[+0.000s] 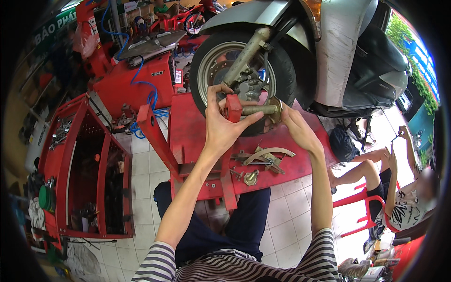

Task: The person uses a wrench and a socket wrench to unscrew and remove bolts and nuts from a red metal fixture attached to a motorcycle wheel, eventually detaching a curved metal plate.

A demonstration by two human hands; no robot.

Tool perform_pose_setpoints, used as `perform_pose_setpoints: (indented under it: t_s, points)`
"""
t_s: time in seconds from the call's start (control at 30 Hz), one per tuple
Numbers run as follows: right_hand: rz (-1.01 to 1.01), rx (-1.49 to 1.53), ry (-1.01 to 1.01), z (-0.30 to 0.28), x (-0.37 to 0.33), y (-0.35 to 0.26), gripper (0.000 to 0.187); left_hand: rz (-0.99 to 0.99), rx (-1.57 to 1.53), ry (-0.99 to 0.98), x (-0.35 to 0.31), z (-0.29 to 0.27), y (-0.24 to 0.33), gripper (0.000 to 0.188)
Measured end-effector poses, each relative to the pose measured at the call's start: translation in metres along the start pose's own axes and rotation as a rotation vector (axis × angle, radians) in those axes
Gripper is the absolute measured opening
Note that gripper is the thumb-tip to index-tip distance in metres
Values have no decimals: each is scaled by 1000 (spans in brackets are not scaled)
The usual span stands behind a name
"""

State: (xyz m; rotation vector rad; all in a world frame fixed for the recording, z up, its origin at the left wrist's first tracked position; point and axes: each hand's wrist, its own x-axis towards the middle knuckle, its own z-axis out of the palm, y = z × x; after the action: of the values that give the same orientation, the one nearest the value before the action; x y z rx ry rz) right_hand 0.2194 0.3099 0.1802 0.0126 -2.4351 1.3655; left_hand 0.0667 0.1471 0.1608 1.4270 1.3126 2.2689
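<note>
My left hand (221,123) is closed around the top of a red steel upright (233,107), its thumb lying along a threaded bolt (253,110). The bolt runs level through that upright toward the right. At its right end, my right hand (296,123) grips a brass-coloured knob (276,110), fingers partly hidden behind it. Just beyond both hands stands the scooter's front wheel (284,70), with a brake caliper (249,88) at the fork's lower end. Below them, on the red platform (300,171), lie curved metal clamp parts (268,157) and a second brass-coloured knob (251,177).
A second red upright (157,138) rises left of my left forearm. Further left stands a red tool cabinet (96,176) with tools on top. Blue air hose (152,96) hangs by a red machine (136,84). A person (399,199) sits on a red chair (354,214) at right.
</note>
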Motion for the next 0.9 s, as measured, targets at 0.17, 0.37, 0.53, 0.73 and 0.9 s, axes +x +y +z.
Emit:
perform_pose_setpoints:
  t_s: [0.17, 0.37, 0.53, 0.73, 0.9]
  points:
    - [-153, 170, 256, 33, 1, -18, 40, -20, -59, 32, -2, 2, -1, 61]
    - [-51, 265, 76, 17, 0, -8, 44, -41, 146, -36, -6, -4, 6, 60]
    - [79, 112, 82, 10, 6, -7, 54, 38, 19, 9, -8, -2, -4, 66]
    - [-97, 256, 166, 23, 1, -13, 42, -27, -61, 33, -11, 4, -5, 66]
    - [-121, 300, 156, 23, -6, -10, 51, 7, -24, 72, -12, 5, -7, 65]
